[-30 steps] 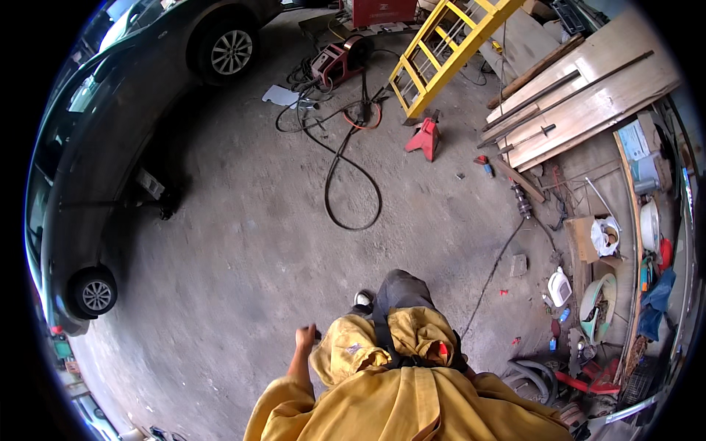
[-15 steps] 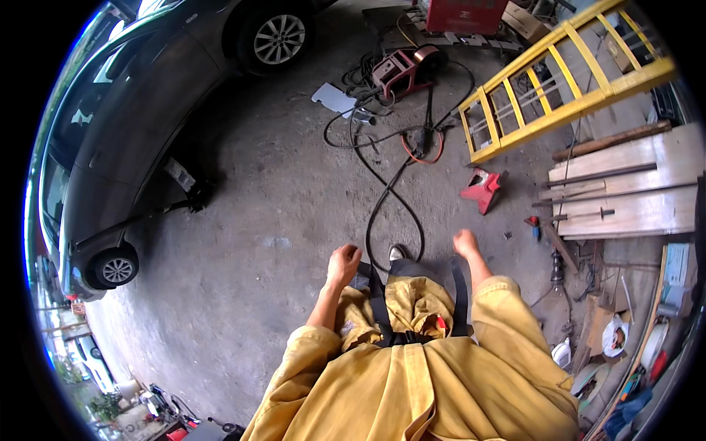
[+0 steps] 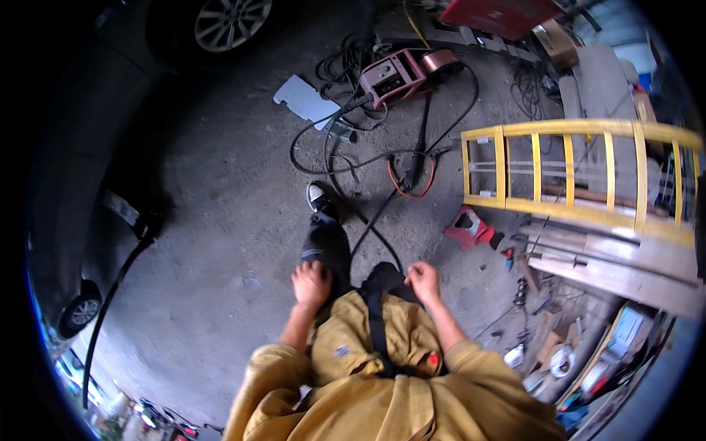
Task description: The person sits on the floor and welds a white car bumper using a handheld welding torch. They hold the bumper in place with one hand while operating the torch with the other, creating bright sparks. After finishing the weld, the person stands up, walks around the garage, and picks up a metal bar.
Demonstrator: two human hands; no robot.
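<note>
My left hand (image 3: 312,284) hovers over or rests on my left leg; its fingers are a little apart and hold nothing. Beside my other thigh, my right hand (image 3: 423,282) is loosely curled with nothing visible in it. My left shoe (image 3: 318,197) is planted forward, close to the looping black cable (image 3: 376,220). Ahead stands a pinkish-red wire feed unit (image 3: 391,78) with a copper-coloured wire spool (image 3: 441,62). An orange hose (image 3: 421,194) curves on the floor near the cables. To the right of it lies a red jack stand (image 3: 466,231), apart from both hands.
A yellow ladder (image 3: 538,178) lies at the right above pale boards (image 3: 588,266). A white sheet (image 3: 301,100) is on the concrete floor (image 3: 213,287). On the left stands a dark car with its wheel (image 3: 231,22) showing. Boxes and tools clutter the lower right.
My left leg has stepped forward and the view has turned. The feed unit appears larger, while the car has shifted left. My left hand's fingers have loosened over the leg.
</note>
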